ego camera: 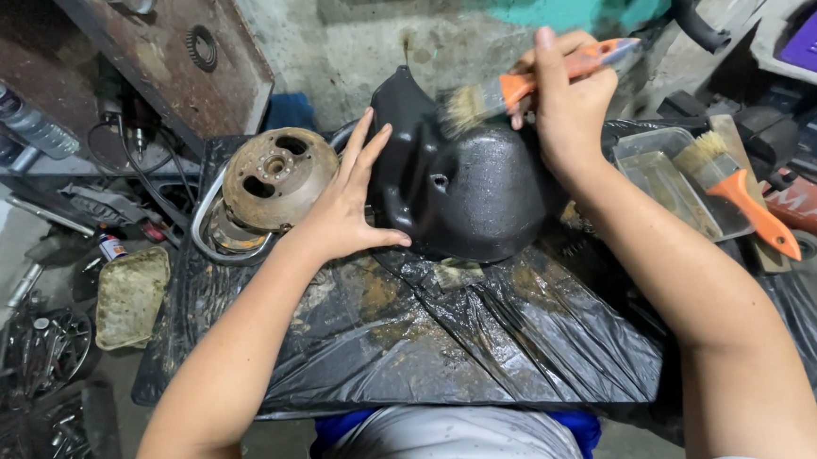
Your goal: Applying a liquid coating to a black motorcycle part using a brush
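Note:
A black domed engine cover (pixel 468 193) stands on a black plastic sheet (pixel 453 340) spread over a small table. My left hand (pixel 348 205) rests flat against the cover's left side, fingers spread. My right hand (pixel 566 92) grips an orange-handled paintbrush (pixel 523 85) above the cover, with the bristles pointing left over its top. A rusty round flywheel part (pixel 273 176) lies just left of my left hand.
A clear plastic tray (pixel 655 172) with a second orange-handled brush (pixel 737 190) sits at the right. A dirty tan tray (pixel 131 296) and scattered tools (pixel 28 347) lie on the floor at left. A plastic bottle (pixel 19 116) rests far left. A rusty metal panel (pixel 180 54) leans behind.

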